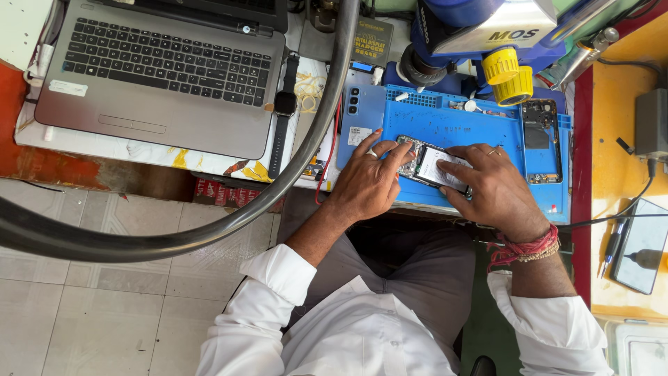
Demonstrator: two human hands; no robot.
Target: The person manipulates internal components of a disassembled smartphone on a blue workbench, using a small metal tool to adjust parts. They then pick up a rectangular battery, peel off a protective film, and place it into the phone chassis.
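Note:
An opened phone (433, 166), its back cover off and its battery and circuit board showing, lies on a blue work mat (445, 129). My left hand (369, 182) grips its left end, fingers curled on the edge. My right hand (494, 188) rests on the right end, with fingertips pressing on the white battery. Both hands hold the phone flat against the mat. A blue phone back cover (360, 125) lies at the mat's left side.
A grey laptop (163, 69) sits at upper left with a smartwatch (284, 104) beside it. A blue microscope with yellow knobs (501, 42) stands behind the mat. Another stripped phone frame (541, 139) lies at the mat's right. A thick black hose (229, 216) arcs across. A phone (640, 244) charges at right.

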